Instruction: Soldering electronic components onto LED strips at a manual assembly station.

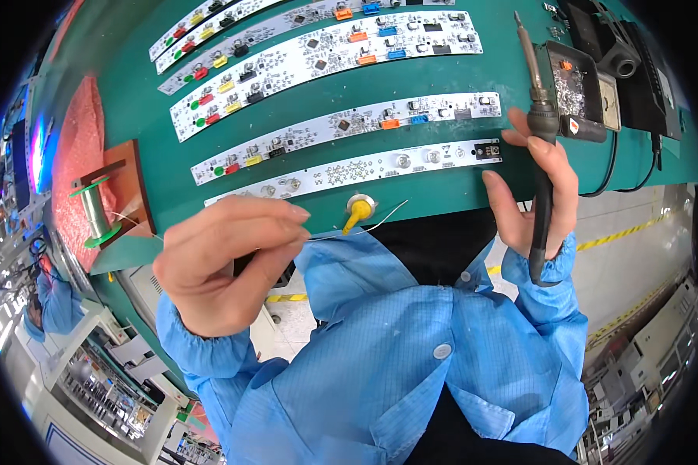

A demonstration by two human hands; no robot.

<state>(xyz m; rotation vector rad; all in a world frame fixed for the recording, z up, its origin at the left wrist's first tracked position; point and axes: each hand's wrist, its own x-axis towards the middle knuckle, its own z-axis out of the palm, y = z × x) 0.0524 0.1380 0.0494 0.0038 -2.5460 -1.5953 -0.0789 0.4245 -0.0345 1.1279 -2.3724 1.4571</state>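
Note:
My left hand (pixel 221 252) pinches a thin solder wire (pixel 392 215), whose free end sticks out to the right past the fingertips. The wire leads back to a green-flanged spool (pixel 95 213) at the left. In my right hand (pixel 564 182) lies a soldering iron (pixel 544 120), its black handle across the fingers and its metal tip pointing away from me. My right fingers are spread near the right end of the closest white circuit board (pixel 380 169); contact is unclear. Behind that board lies another white board (pixel 310 138) with coloured connectors.
Several more white boards (pixel 287 74) lie across the green mat (pixel 139 116). A yellow plug (pixel 357 211) sits on a metal stud at the near edge. Far right are a tray of metal bits (pixel 570 93) and a dark iron stand (pixel 620 58); pink bubble wrap (pixel 81 170) lies left.

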